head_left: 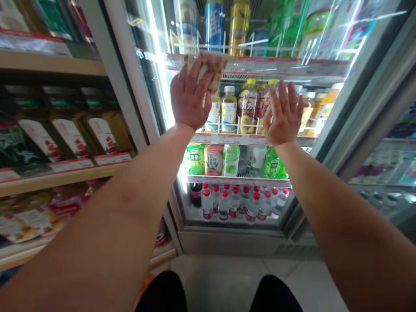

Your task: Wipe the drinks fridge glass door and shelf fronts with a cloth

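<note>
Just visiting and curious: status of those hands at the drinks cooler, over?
Left hand holding patterned cloth, raised before drinks cooler. Right hand open, nothing held. No obstruction visible at either hand.

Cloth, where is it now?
Upper middle of the head view: the cloth is under the left hand, in front of the shelf edge below the blue can.

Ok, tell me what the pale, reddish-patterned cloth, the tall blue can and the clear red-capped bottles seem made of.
Pale, reddish-patterned cloth: probably soft, matte fabric, given its folds; fibre unclear.
Tall blue can: likely metal with a smooth printed finish, judging by its straight cylinder form.
Clear red-capped bottles: probably smooth plastic, being see-through; glass remains possible.
</note>
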### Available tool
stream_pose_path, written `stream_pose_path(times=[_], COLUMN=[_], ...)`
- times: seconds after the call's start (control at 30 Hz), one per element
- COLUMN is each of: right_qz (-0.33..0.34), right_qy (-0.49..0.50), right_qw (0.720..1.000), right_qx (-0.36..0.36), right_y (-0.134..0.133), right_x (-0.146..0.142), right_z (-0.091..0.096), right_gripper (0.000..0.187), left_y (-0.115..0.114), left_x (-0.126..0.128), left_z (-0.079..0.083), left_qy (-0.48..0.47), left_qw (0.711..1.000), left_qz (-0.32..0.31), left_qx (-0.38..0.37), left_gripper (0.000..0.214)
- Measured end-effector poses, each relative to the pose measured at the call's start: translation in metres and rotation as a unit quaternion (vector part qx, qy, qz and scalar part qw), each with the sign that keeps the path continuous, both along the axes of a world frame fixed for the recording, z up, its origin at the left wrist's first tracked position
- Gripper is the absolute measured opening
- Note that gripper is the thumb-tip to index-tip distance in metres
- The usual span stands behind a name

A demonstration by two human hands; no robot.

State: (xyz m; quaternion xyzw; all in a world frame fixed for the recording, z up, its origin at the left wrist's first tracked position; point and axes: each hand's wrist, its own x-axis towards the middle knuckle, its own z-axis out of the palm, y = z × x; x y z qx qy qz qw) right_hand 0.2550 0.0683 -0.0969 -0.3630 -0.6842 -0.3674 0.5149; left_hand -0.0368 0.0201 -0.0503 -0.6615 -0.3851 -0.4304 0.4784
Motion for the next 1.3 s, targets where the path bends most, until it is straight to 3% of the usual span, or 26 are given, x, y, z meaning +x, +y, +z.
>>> stream_pose_path(times=[0.2,0.33,0.5,0.67,0.83,1.0,1.07,1.17,1.23,1.3], right_qz=[-0.003,0.017,0.014,0.008,0.013,0.011,0.011,0.011,0.007,0.008], right_qy=[-0.004,0.002,0.0,-0.001,0.0,0.003,0.001,0.004,0.005,0.003], right_qw=[1.0,1.0,1.0,1.0,1.0,1.0,1.0,1.0,1.0,1.0], right_qx=[0.008,-0.011,-0.014,0.006,0.002,-0.011,-0.01,-0.003,0.001,-0.003], right_y=[0.002,-0.001,-0.002,0.001,0.001,-0.001,0.0,0.002,0.002,0.001], right_x=[0.0,-0.001,-0.001,-0.001,-0.001,-0.001,-0.001,-0.001,0.0,0.0], right_z=[0.0,0.0,0.0,-0.001,-0.001,-0.001,-0.001,-0.001,-0.001,0.0], right_gripper=[0.06,0.06,0.06,0.059,0.059,0.06,0.059,0.059,0.059,0.06], left_y=[0.01,0.016,0.015,0.02,0.024,0.025,0.024,0.019,0.015,0.012], left_x=[-0.007,-0.01,-0.01,-0.014,-0.012,-0.016,-0.017,-0.014,-0.011,-0.009], left_z=[0.002,0.003,0.003,0.003,0.003,0.006,0.007,0.006,0.005,0.003], left_qy=[0.092,0.024,0.122,0.025,0.205,0.063,0.117,0.23,0.178,0.078], left_qw=[0.995,0.996,0.99,0.993,0.973,0.99,0.986,0.97,0.981,0.994], left_qz=[-0.03,-0.064,-0.071,-0.089,-0.105,-0.109,-0.097,-0.083,-0.075,-0.067], left_qx=[0.004,0.054,0.004,0.079,-0.02,0.069,0.066,-0.008,-0.014,0.025], left_gripper=[0.049,0.058,0.05,0.052,0.048,0.054,0.054,0.047,0.046,0.048])
